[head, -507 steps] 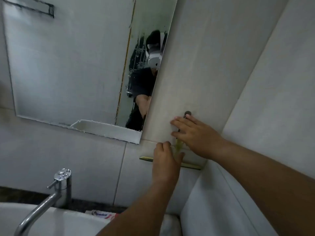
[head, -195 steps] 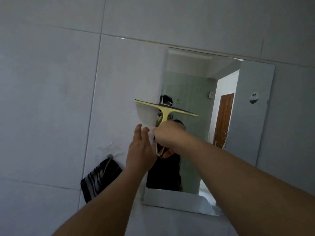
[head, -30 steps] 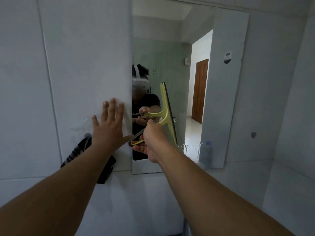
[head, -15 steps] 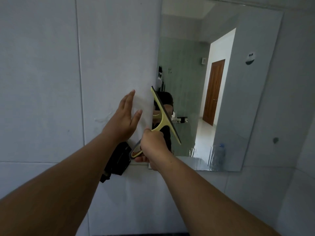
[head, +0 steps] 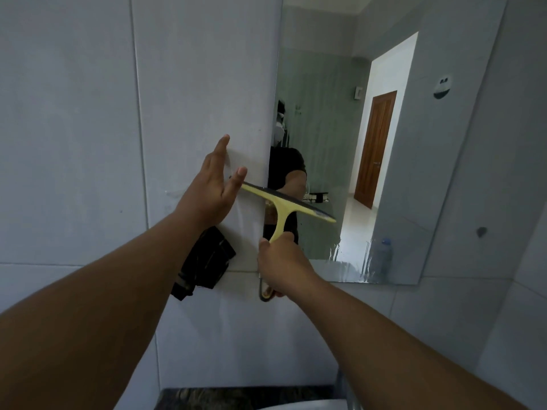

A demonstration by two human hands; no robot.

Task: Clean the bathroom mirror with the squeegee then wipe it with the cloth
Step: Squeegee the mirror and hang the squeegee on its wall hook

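Observation:
A frameless mirror (head: pixel 340 137) hangs on the grey tiled wall and reflects a doorway and a brown door. My right hand (head: pixel 281 261) grips the handle of a yellow squeegee (head: pixel 284 207), whose blade lies nearly level across the mirror's lower left edge. My left hand (head: pixel 213 187) is flat and open against the wall tile left of the mirror, its thumb touching the blade's left end. A dark striped cloth (head: pixel 204 261) hangs on the wall below my left hand. Water streaks show near the mirror's bottom edge.
A small dark wall hook (head: pixel 481 231) sits on the tile right of the mirror. A dark countertop (head: pixel 225 399) and the white rim of a basin (head: pixel 310 405) show at the bottom. A side wall closes in on the right.
The squeegee blade has turned from steeply tilted to nearly level and now lies low across the mirror's left edge. My left hand stays on the wall, now touching the blade's end.

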